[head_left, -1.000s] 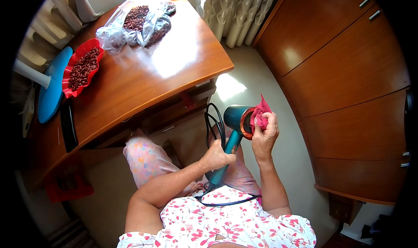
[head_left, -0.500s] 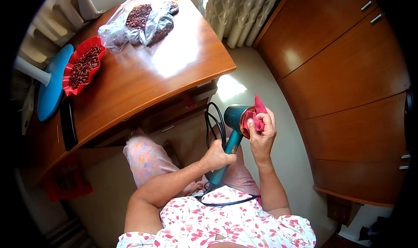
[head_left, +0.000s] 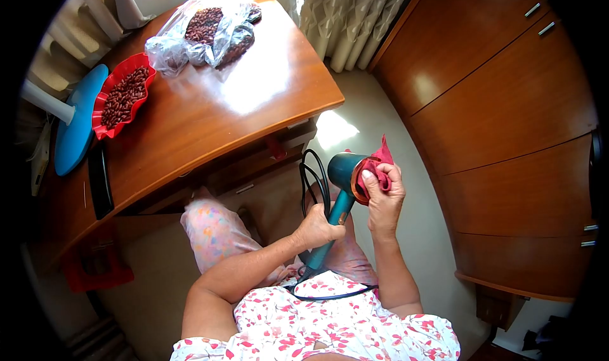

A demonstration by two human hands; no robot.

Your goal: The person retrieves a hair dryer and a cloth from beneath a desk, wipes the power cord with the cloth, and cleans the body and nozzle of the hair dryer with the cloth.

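Observation:
A teal hair dryer (head_left: 346,171) with a copper-coloured rim is held upright over my lap, its wide end facing right. My left hand (head_left: 316,227) is wrapped round its handle. In my right hand (head_left: 387,199) a crumpled red cloth (head_left: 379,164) is pinched, pressed against the rim at the dryer's open end. A looped black cord (head_left: 306,177) hangs just left of the dryer, and more of it lies across my floral shirt.
The wooden desk (head_left: 216,120) at the upper left bears a red scalloped bowl (head_left: 151,76) of dark red beans, a clear plastic bag (head_left: 168,47) of beans, a blue round base (head_left: 79,133) and a black case (head_left: 99,182). Wooden cabinets (head_left: 507,107) stand at the right.
My right hand and the red cloth have shifted slightly about the dryer's rim, in towards it and then a little outward. My left hand keeps its hold on the handle.

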